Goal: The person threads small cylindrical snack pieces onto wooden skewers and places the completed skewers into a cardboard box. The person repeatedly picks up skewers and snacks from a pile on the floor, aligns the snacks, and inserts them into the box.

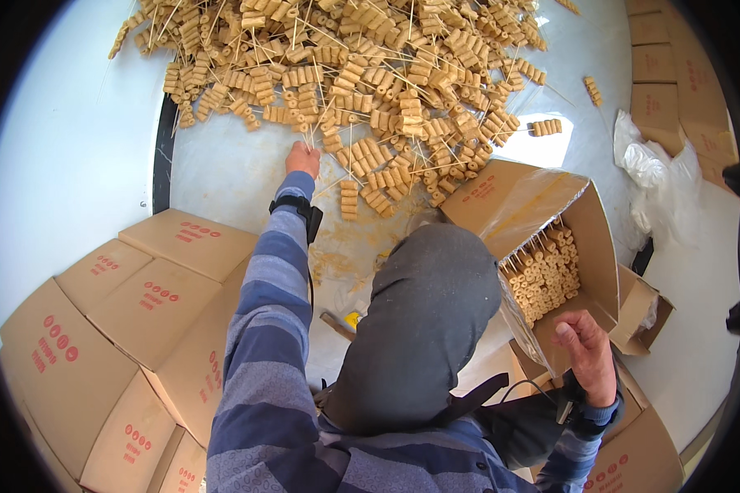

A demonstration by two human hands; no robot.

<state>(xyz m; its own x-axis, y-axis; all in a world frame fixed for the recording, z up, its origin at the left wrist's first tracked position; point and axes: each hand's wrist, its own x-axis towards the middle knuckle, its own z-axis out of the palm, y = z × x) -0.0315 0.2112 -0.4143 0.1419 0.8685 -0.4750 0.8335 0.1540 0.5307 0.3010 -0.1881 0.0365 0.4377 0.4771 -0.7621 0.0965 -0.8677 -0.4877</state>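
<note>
A large heap of skewers (370,107), tan ring-shaped pieces threaded on thin sticks, covers the far part of the floor. At its near left edge my left hand (303,158) is closed on the stick of a skewer (302,104). On the right stands an open cardboard box (594,246) with a shiny liner along its edge. Packed skewers (551,275) fill part of it, round ends showing. Beside the near side of that box, my right hand (590,353) is raised with its fingers curled in, and nothing shows in them.
Closed cardboard boxes (173,292) are stacked on the left. More boxes (654,70) stand at the far right, near a crumpled clear plastic bag (654,177). A smaller open box (641,312) adjoins the big one. My bent knee (436,279) occupies the middle.
</note>
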